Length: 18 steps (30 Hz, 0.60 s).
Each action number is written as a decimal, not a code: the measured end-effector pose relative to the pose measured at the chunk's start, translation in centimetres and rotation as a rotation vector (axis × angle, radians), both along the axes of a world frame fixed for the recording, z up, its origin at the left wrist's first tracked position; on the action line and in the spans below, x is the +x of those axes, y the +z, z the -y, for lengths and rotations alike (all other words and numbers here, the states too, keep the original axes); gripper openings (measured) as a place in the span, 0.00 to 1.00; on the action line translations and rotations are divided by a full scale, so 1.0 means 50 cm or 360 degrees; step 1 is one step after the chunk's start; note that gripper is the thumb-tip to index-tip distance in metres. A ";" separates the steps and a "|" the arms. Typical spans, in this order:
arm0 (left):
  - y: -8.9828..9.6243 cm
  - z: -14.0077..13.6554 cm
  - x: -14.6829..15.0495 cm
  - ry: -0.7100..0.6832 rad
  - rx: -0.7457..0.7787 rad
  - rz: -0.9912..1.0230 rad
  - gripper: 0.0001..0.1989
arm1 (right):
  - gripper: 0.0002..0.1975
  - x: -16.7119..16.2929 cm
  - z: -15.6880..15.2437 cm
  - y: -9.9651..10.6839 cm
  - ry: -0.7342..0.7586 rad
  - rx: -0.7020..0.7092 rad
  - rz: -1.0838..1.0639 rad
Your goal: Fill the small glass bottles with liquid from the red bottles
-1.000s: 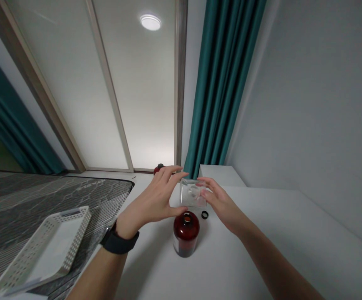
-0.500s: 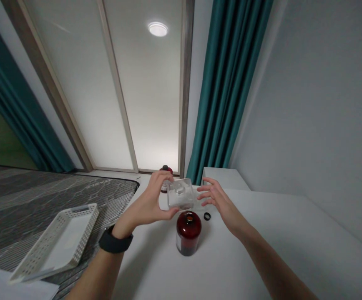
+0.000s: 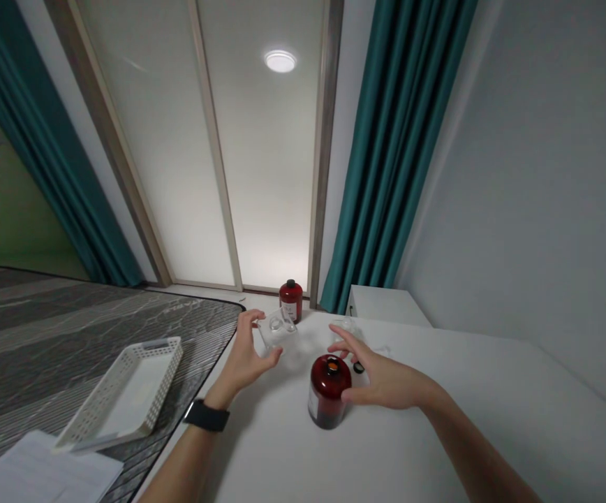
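A clear, boxy see-through container (image 3: 278, 330) with a round opening is held between the thumb and fingers of my left hand (image 3: 246, 360), which wears a black watch. It is raised over the white table (image 3: 282, 447). My right hand (image 3: 387, 374) is open, fingers spread at the right side of a dark red bottle (image 3: 329, 391) that stands upright without a cap. Its thumb is close to the bottle's side; whether it touches I cannot tell. A small black ring-like cap (image 3: 358, 367) lies behind the bottle, partly hidden by my right hand.
Another red bottle (image 3: 291, 302) with a black cap stands at the table's far edge. A clear object (image 3: 348, 325) lies behind my right hand. To the left, a white perforated basket (image 3: 164, 370) and paper sheets (image 3: 46, 471) rest on a dark striped surface. A white cabinet (image 3: 387, 307) stands beyond.
My left hand has moved left with the clear container, away from above the red bottle. My right hand has come down toward the bottle's right side. The view has shifted slightly.
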<state>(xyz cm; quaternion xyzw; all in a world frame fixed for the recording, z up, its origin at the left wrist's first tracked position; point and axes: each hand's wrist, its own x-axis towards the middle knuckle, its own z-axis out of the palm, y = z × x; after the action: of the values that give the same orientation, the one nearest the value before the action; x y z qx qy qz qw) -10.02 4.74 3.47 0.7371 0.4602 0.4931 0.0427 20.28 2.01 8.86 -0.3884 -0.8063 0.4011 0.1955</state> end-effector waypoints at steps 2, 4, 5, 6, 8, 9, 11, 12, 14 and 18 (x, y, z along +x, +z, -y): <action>-0.022 -0.003 -0.003 0.0016 0.0005 -0.0017 0.29 | 0.59 -0.005 -0.003 -0.010 -0.0009 -0.0014 0.0034; -0.034 -0.003 -0.007 0.0021 0.0004 -0.0042 0.28 | 0.62 -0.012 -0.006 -0.018 -0.0043 -0.0075 0.0071; -0.037 -0.002 -0.008 0.0027 0.0006 -0.0051 0.28 | 0.63 -0.015 -0.007 -0.020 -0.0047 -0.0119 0.0082; -0.039 0.000 -0.010 0.0041 0.0014 -0.0052 0.28 | 0.63 -0.018 -0.009 -0.022 -0.0047 -0.0162 0.0082; -0.040 0.003 -0.013 0.0073 0.0038 -0.0049 0.29 | 0.63 -0.021 -0.012 -0.027 -0.0046 -0.0214 0.0044; -0.041 0.004 -0.013 0.0087 0.0052 -0.0047 0.29 | 0.63 -0.022 -0.013 -0.031 -0.0055 -0.0216 0.0007; -0.041 0.005 -0.013 0.0104 0.0077 -0.0049 0.29 | 0.62 -0.024 -0.017 -0.042 -0.0092 -0.0192 -0.0078; -0.041 0.006 -0.012 0.0106 0.0087 -0.0054 0.29 | 0.62 -0.026 -0.019 -0.049 -0.0115 -0.0175 -0.0119; -0.042 0.006 -0.010 0.0101 0.0097 -0.0072 0.29 | 0.60 -0.033 -0.024 -0.066 -0.0181 -0.0132 -0.0195; -0.043 0.007 -0.005 0.0084 0.0110 -0.0098 0.28 | 0.55 -0.053 -0.037 -0.103 -0.0358 -0.0001 -0.0370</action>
<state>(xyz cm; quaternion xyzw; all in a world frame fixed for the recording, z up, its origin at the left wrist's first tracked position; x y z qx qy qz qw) -10.26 4.40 1.31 0.7405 0.4634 0.4867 -0.0100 17.60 3.84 3.73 -0.4271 -0.7295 0.4193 0.3310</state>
